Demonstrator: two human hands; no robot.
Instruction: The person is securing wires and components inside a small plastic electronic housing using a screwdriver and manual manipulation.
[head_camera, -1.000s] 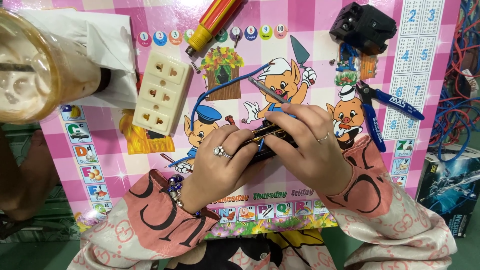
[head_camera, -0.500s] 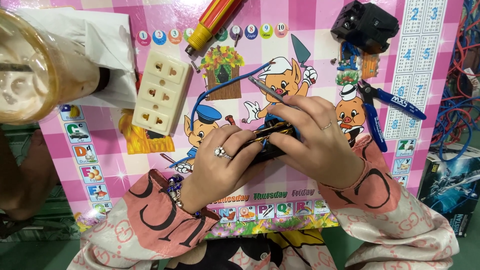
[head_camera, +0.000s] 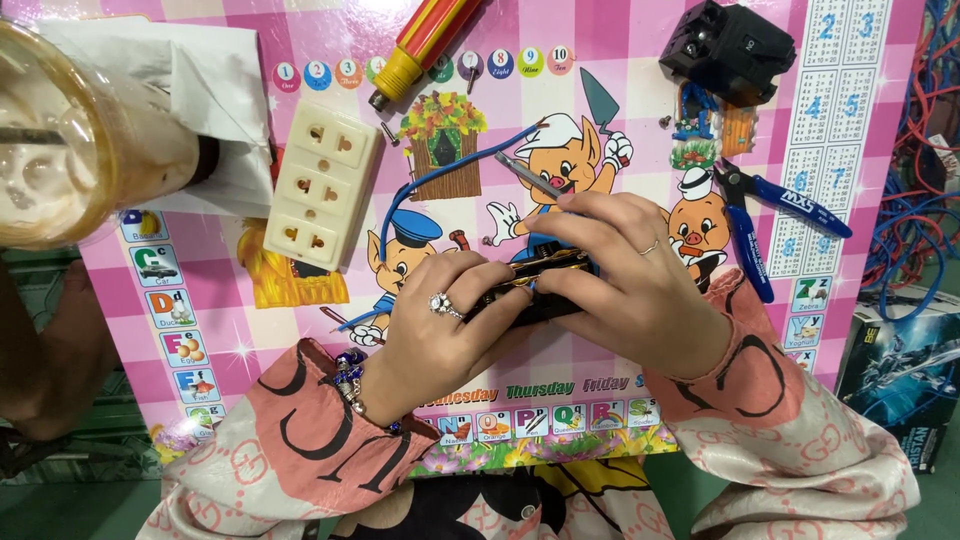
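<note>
1. Step in hand, as judged from the view: wiring or fastening work on the black socket base (head_camera: 535, 290), which sits at the middle of the pink cartoon mat (head_camera: 640, 90), between both hands and partly covered by them.
2. Left hand (head_camera: 440, 335): fingers together, clamped on the base's left end from above; ring on one finger, beaded bracelet at the wrist.
3. Right hand (head_camera: 640, 290): fingers curled together over the right end of the base, pinching a thin metal-shafted tool (head_camera: 525, 175), probably a small screwdriver, whose shaft angles up and to the far left. The working tip is hidden under the fingers.
4. Next move, as a judgement: the tool tip needs steady seating on a terminal while the left hand keeps the base from turning; a slip could mar the contact.
5. Look of the base: black plastic body, brass-coloured contact strips showing along its top face. A blue wire (head_camera: 440, 170) arcs from it toward the far left; the wire end is hidden.
6. Nearby: a cream three-outlet socket cover (head_camera: 322, 185) lies left and well apart; a red-and-yellow screwdriver (head_camera: 425, 45) at the far edge; a black plug block (head_camera: 725, 45) at far right; blue-handled pliers (head_camera: 770, 215) just right of the right hand.
</note>
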